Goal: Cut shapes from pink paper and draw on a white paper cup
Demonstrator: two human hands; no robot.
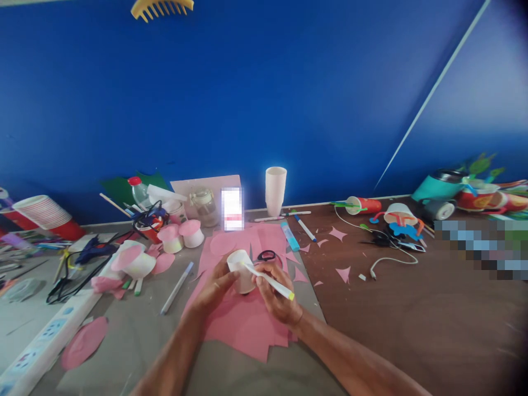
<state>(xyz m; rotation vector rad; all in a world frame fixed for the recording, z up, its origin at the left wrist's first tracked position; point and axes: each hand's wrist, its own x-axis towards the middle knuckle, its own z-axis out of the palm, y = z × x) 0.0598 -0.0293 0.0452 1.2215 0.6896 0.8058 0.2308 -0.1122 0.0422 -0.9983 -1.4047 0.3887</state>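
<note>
My left hand [219, 283] is closed around a white paper cup [246, 281], tilted over pink paper sheets [237, 324]. Between the fingers of my right hand [278, 294] is a white marker with a yellow end [280, 287], its tip at or close to the cup's side; contact cannot be made out. Just behind my right hand lies a pair of black-handled scissors [268, 256], partly hidden by the fingers. Two short white cups with pink paper discs on top [192, 234] stand farther left.
A stack of white cups [275, 190] stands by the blue wall. At left are a power strip [53, 330], a capped marker [177, 289] and a cut pink disc [86, 342]. Pink scraps [343, 274], a glue tube [290, 236] and a white cable [391, 259] lie to the right.
</note>
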